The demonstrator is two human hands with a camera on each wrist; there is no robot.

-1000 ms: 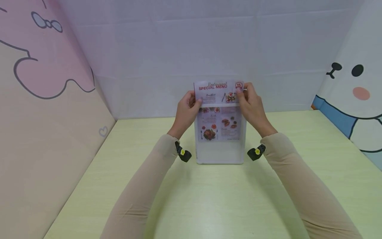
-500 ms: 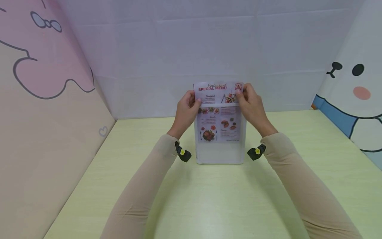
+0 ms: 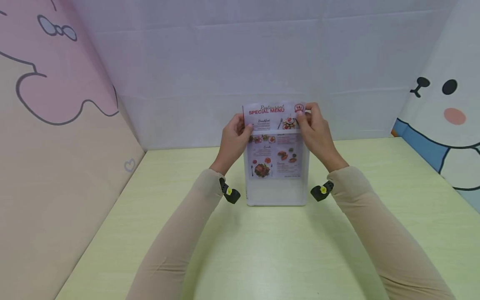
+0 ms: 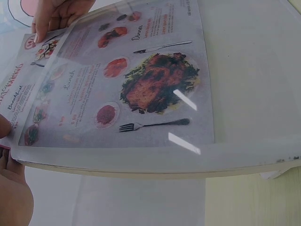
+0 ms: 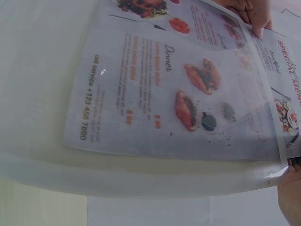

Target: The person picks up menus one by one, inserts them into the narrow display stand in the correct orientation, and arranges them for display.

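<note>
On the pale green table an upright clear holder contains the menu sheet, whose small print only the wrist views resolve, its base hidden there, while the left hand and right hand pinch its protruding top corners.

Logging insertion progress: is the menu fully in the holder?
Partly in. The menu top sticks out above the holder rim, pinched by left hand and right hand.

Head high; wrists close beneath menu
</note>
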